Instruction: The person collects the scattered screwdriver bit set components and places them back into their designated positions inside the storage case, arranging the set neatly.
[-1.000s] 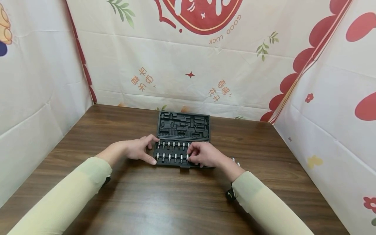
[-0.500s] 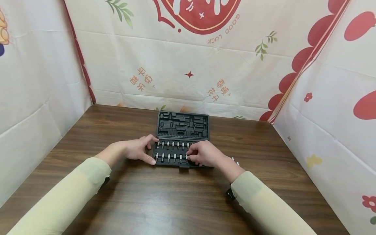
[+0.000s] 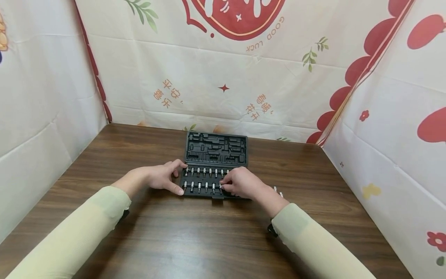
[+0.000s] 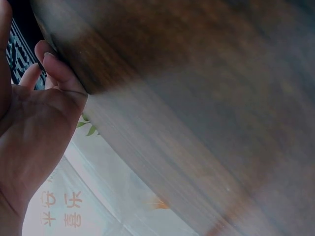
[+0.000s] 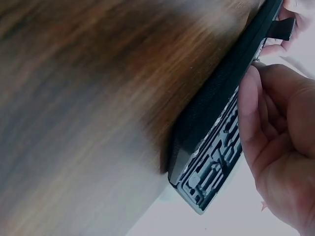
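A black socket case (image 3: 216, 149) lies open on the table in the head view, lid tilted back. Two rows of silver bit sockets (image 3: 206, 186) stand in its tray. My left hand (image 3: 161, 176) spans the case's left side, its thumb at the front corner and its fingers at the back; in the left wrist view that hand (image 4: 39, 113) hides most of the case. With thumb and forefinger, my right hand (image 3: 244, 182) pinches a bit socket (image 3: 220, 186) in the front row. Behind this hand the tray's right part is hidden. The right wrist view shows the case's side (image 5: 206, 108) beside the fingers.
Loose silver sockets (image 3: 281, 194) lie on the brown wooden table (image 3: 195, 236), just past my right forearm. A latch (image 3: 218, 197) juts from the case's front edge. Printed cloth (image 3: 209, 69) hangs behind the table and along both sides.
The right fingers have stayed at the same front-row socket, shifting slightly, and one more back-row socket shows beside them. My left hand keeps its place on the case. The head view has drifted a little.
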The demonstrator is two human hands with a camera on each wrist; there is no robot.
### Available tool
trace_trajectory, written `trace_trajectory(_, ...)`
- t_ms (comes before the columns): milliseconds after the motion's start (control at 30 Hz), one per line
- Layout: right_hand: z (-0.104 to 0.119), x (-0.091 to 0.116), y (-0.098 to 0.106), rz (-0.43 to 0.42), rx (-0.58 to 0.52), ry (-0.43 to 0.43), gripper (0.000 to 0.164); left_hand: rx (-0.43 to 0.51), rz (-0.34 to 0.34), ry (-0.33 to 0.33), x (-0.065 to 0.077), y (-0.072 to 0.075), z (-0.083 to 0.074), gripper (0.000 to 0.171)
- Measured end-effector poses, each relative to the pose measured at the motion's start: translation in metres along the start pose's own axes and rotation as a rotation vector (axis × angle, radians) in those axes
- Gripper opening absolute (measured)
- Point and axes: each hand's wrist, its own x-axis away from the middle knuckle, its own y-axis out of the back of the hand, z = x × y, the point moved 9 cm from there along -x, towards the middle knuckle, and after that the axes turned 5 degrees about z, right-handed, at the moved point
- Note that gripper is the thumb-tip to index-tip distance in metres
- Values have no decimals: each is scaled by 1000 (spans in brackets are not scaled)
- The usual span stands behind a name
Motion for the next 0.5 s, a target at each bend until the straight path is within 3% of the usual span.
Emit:
trace_trajectory(133, 7, -1, 2, -2, 52, 28, 15, -2, 0, 4, 0, 0, 2, 103)
trace_trajectory(500, 7, -2, -1, 72, 37, -23, 17, -10, 8, 1, 0, 0, 1, 104)
